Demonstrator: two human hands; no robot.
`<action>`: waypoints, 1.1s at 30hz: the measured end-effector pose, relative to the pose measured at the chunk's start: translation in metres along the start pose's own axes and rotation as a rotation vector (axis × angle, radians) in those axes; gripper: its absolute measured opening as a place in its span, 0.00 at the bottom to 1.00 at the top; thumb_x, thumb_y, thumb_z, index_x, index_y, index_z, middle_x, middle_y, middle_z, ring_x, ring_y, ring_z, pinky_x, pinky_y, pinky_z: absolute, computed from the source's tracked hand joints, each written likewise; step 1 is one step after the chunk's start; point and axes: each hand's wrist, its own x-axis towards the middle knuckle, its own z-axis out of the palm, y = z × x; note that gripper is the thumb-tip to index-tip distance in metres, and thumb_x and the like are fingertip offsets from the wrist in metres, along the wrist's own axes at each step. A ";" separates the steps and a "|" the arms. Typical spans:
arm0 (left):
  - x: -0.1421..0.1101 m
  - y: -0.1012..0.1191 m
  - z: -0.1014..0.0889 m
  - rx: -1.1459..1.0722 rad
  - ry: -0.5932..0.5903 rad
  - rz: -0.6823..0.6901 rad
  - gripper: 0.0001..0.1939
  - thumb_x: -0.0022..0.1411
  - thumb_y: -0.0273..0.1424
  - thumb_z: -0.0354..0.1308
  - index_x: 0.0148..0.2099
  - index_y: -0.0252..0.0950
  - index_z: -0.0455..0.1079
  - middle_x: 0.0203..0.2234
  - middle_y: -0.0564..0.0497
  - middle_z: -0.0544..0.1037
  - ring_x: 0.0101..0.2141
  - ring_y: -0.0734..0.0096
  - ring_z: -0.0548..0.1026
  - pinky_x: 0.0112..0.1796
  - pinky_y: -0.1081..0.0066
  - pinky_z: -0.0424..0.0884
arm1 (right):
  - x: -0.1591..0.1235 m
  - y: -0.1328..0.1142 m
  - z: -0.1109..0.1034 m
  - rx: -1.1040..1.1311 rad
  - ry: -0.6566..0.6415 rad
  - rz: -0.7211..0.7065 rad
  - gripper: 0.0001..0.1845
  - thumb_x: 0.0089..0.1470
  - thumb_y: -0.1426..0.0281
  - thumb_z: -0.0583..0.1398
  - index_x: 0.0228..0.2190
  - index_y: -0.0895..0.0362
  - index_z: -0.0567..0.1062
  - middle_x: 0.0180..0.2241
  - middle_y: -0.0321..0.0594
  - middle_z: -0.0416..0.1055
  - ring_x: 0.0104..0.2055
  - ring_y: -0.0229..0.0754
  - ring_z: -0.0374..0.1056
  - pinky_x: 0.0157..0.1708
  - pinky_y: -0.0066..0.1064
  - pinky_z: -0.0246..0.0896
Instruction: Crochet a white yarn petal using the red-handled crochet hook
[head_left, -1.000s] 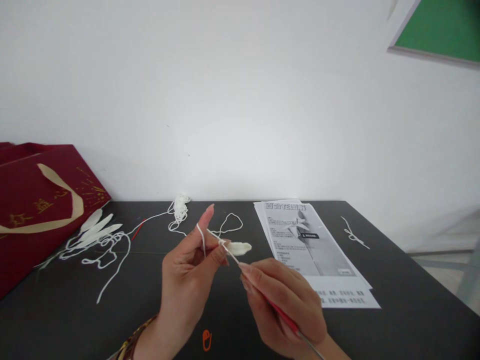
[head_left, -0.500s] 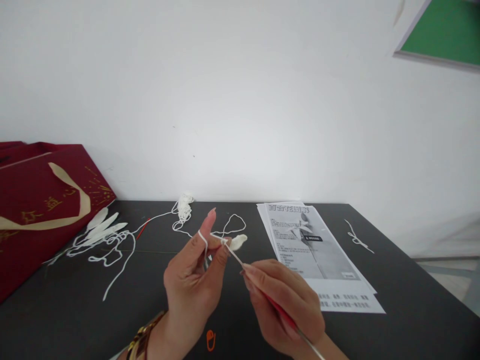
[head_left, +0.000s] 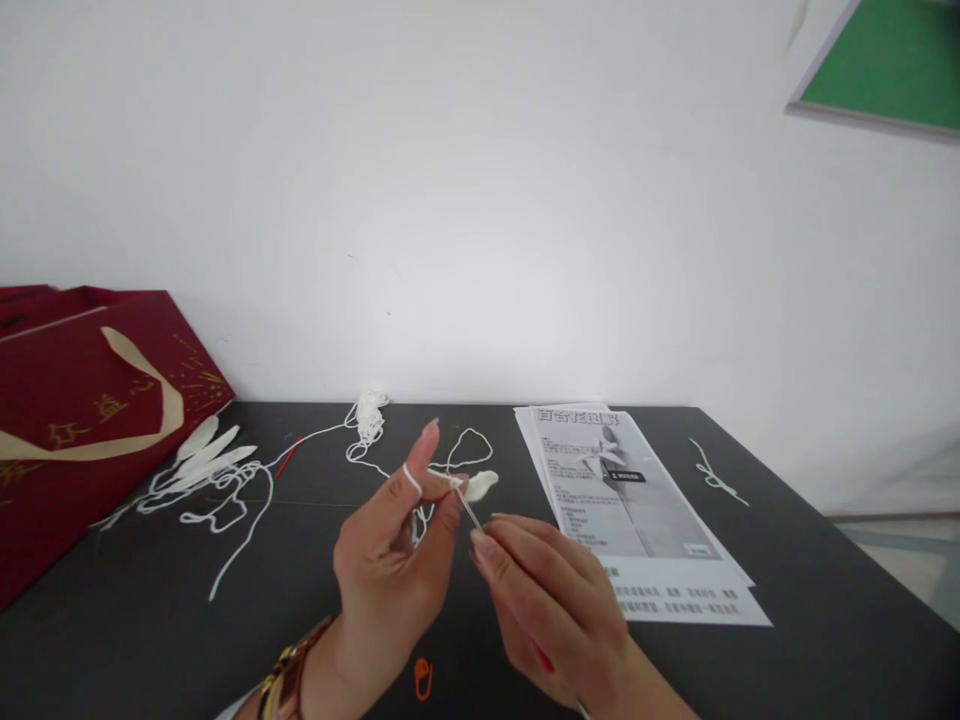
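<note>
Between thumb and fingers, my left hand (head_left: 397,550) pinches a small white crocheted piece (head_left: 481,485), whose far end sticks out to the right. White yarn (head_left: 412,478) loops round my raised left index finger. My right hand (head_left: 555,600) grips a crochet hook (head_left: 471,515) like a pen; its red handle shows partly under the palm. The metal tip meets the crocheted piece at my left fingertips, where the exact stitch is too small to make out.
White crocheted petals (head_left: 214,463) and loose yarn lie left, by a dark red gift bag (head_left: 90,400). A yarn bundle (head_left: 370,412) rests near the wall. Printed sheets (head_left: 675,540) lie right, a short knotted yarn (head_left: 718,480) beyond. An orange stitch marker (head_left: 423,680) sits in front.
My right hand has turned and shifted slightly left, covering more of the red handle. The crocheted piece has tilted upward at its far end. The view has swung slightly left.
</note>
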 end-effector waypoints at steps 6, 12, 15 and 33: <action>0.002 0.002 0.004 -0.169 -0.021 -0.107 0.13 0.54 0.20 0.63 0.41 0.40 0.77 0.25 0.56 0.78 0.27 0.73 0.76 0.41 0.68 0.74 | 0.005 0.002 0.003 0.296 0.122 0.288 0.23 0.51 0.87 0.60 0.47 0.58 0.75 0.37 0.45 0.77 0.37 0.40 0.74 0.34 0.30 0.72; 0.013 0.009 0.003 -0.541 -0.042 -0.502 0.14 0.52 0.24 0.67 0.42 0.40 0.78 0.23 0.57 0.75 0.28 0.74 0.75 0.37 0.73 0.72 | 0.006 0.005 0.000 0.388 0.127 0.446 0.17 0.54 0.80 0.61 0.45 0.53 0.77 0.36 0.41 0.73 0.34 0.39 0.72 0.30 0.30 0.70; 0.019 0.010 0.001 -0.726 -0.099 -0.733 0.23 0.51 0.23 0.69 0.50 0.41 0.76 0.22 0.58 0.75 0.27 0.77 0.74 0.35 0.76 0.70 | 0.009 0.008 -0.003 0.349 0.109 0.488 0.15 0.56 0.78 0.61 0.43 0.53 0.78 0.31 0.39 0.71 0.29 0.38 0.69 0.25 0.29 0.66; 0.020 0.010 0.002 -0.206 -0.095 -0.330 0.06 0.52 0.23 0.65 0.26 0.39 0.74 0.23 0.55 0.73 0.30 0.67 0.74 0.45 0.63 0.69 | 0.002 0.004 0.002 -0.048 -0.003 0.151 0.20 0.55 0.81 0.60 0.49 0.60 0.72 0.32 0.45 0.77 0.29 0.41 0.71 0.27 0.31 0.69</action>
